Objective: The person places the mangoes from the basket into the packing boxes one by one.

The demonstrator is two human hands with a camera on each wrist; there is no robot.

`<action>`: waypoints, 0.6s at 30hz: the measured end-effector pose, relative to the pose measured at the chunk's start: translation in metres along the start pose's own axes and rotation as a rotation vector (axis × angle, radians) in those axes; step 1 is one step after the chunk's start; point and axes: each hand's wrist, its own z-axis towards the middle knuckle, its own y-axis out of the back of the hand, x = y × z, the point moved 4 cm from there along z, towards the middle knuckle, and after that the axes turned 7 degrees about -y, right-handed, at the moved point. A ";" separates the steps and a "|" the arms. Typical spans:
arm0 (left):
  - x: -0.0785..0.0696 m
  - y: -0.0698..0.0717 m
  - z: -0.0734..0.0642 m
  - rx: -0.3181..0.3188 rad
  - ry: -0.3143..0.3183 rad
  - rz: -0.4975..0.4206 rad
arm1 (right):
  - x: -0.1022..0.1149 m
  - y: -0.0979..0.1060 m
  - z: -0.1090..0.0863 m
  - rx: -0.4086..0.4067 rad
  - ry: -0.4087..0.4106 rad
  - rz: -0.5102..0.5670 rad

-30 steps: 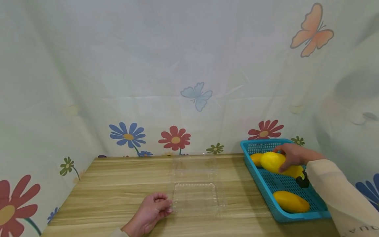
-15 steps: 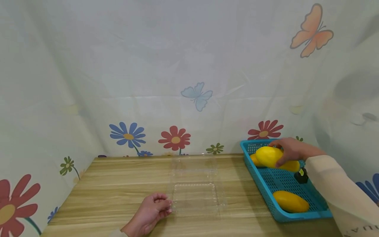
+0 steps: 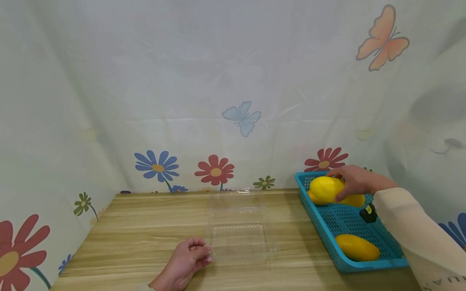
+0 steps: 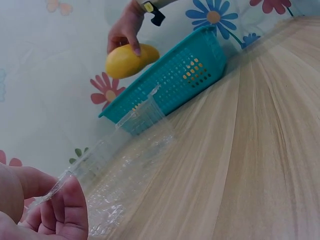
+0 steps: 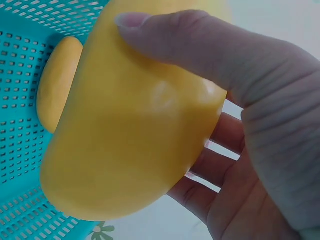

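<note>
My right hand (image 3: 356, 182) grips a big yellow mango (image 3: 324, 190), thumb on one side and fingers on the other. From the left wrist view, the mango (image 4: 125, 61) hangs above the rim of the blue plastic basket (image 3: 322, 230). Two more mangoes are in the basket: one lies at the near end (image 3: 356, 247), the other shows only partly behind the held one at the far end (image 3: 312, 198). My left hand (image 3: 185, 258) pinches the left edge of a clear plastic clamshell box (image 3: 238, 242), which lies opened out on the table.
The wood-grain table (image 3: 145, 226) runs up to a pale curtain (image 3: 174, 81) printed with flowers and butterflies. The basket stands to the right of the clear box, with a strip of table between them. A small black device (image 3: 368, 214) sits at the right wrist.
My right hand has raised the mango and shifted it slightly left and away, over the far end of the basket. The left hand stays on the box edge.
</note>
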 end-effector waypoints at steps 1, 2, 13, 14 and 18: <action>0.000 0.000 0.000 0.000 0.000 0.000 | 0.001 0.001 0.000 -0.002 0.008 0.001; 0.000 0.000 0.000 0.000 0.001 0.001 | 0.003 0.001 0.000 -0.005 0.015 0.002; 0.000 0.001 0.000 -0.004 0.008 -0.003 | 0.029 0.007 -0.006 -0.046 0.083 -0.017; 0.000 0.001 0.000 -0.006 0.009 -0.003 | 0.031 0.007 -0.006 -0.049 0.088 -0.022; 0.000 0.001 0.000 -0.006 0.004 0.000 | 0.039 0.008 -0.008 -0.051 0.109 -0.020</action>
